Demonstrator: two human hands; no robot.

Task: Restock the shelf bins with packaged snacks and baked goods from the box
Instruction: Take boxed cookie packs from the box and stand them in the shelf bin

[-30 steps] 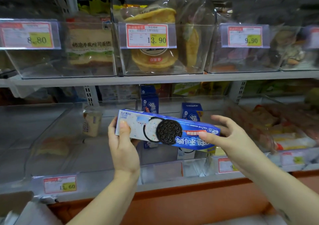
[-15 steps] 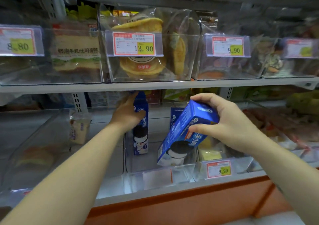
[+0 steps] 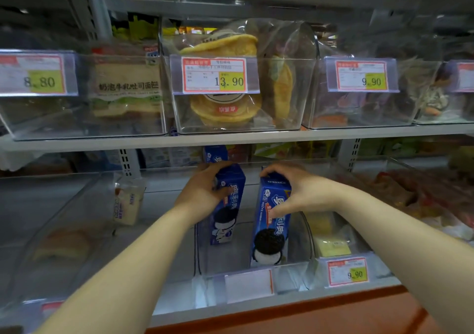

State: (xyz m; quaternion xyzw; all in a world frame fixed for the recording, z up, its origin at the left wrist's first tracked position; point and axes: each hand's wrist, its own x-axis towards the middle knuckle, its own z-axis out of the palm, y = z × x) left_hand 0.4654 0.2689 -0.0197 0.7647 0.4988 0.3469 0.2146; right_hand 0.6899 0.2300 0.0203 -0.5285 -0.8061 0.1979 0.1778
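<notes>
The blue cardboard cookie box (image 3: 272,220) stands upright at the front right of the clear plastic bin (image 3: 220,259) on the lower shelf, with its printed black-and-white cookie at the bottom. The right hand (image 3: 302,192) grips its top end, fingers curled over the top edge and thumb pressed on the front face. Left of it and deeper in the same bin, a second blue cookie box (image 3: 227,205) also stands upright. The left hand (image 3: 202,192) holds its upper part, with the thumb on the front. That hand's fingers wrap behind the box and are hidden. A third blue box (image 3: 215,154) shows only its top, behind the left hand and just under the grey metal shelf board (image 3: 230,138).

Half a second ago the right-hand box hung tilted over the bin; now it is upright and down inside. The left hand keeps its grip on the second box.

The bin walls are glossy and see-through, with rounded front corners. A blank white label holder (image 3: 248,283) sits on the bin's front. To the bin's right lie pale yellow packets (image 3: 331,246), blurred, behind a red-and-yellow price tag (image 3: 347,272). To the bin's left stands a small wrapped bread pack (image 3: 128,203). Above the bin, bagged yellow pancakes (image 3: 225,110) fill another clear bin.
</notes>
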